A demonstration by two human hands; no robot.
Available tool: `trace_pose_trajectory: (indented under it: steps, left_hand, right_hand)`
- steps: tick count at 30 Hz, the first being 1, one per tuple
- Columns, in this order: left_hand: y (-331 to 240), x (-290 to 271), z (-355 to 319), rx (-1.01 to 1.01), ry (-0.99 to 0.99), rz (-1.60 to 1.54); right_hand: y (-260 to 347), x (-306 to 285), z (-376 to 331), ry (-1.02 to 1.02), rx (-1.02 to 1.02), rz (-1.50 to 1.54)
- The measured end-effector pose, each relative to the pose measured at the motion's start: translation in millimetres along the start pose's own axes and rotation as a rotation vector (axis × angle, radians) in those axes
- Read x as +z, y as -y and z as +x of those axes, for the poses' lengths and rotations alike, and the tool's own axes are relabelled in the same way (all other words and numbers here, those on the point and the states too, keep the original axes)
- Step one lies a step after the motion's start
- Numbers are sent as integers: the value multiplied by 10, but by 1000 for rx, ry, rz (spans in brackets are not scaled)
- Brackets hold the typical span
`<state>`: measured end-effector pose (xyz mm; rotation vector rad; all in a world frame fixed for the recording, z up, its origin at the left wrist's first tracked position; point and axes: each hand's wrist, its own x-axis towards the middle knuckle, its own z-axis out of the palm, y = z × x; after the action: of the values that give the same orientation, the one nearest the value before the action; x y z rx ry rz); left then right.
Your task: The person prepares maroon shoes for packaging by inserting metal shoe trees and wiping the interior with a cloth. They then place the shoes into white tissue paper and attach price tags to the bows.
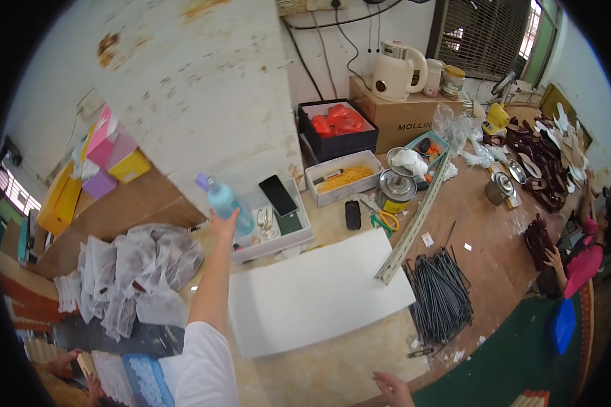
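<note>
My left hand [223,224] reaches out and is closed around a light blue bottle [229,207] with a purple top. The bottle is tilted over the left end of a white box [275,247]. In that box lie a black phone [278,195], a dark green flat piece [290,225] and small pale objects. Low in the picture, my right hand [391,389] is partly cut off by the edge, its fingers stretched out and holding nothing. A large white sheet [322,295] lies on the table between my arms.
Right of the sheet are a metal angle bar [414,218] and a bundle of thin black strips [442,298]. Green-and-orange scissors [385,220], a metal can [395,190] and a box of yellow bands [346,179] stand behind. Co-workers [586,254] handle pieces at both sides.
</note>
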<state>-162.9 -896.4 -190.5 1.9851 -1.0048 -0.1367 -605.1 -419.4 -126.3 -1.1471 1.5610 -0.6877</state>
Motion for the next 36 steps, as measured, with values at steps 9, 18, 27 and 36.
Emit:
trace_pose_trajectory:
  steps: [9,18,27,36]
  left_hand:
    - [-307,-71,-136,65,114,-434]
    - [-1305,-2171,-1798,489,549,-395]
    - [-1278,-3746,-3439,421,794,-205]
    - [-1185,-4566,-3500,456,1417,-587]
  right_hand:
    - [-98,-245,524,65,-56,-60]
    - [1789,-4,1037,-105,-696,-149]
    - [2929,278,-124,-278,-1177,-762]
    - [3460,-60,-1499,261,-1202,-766]
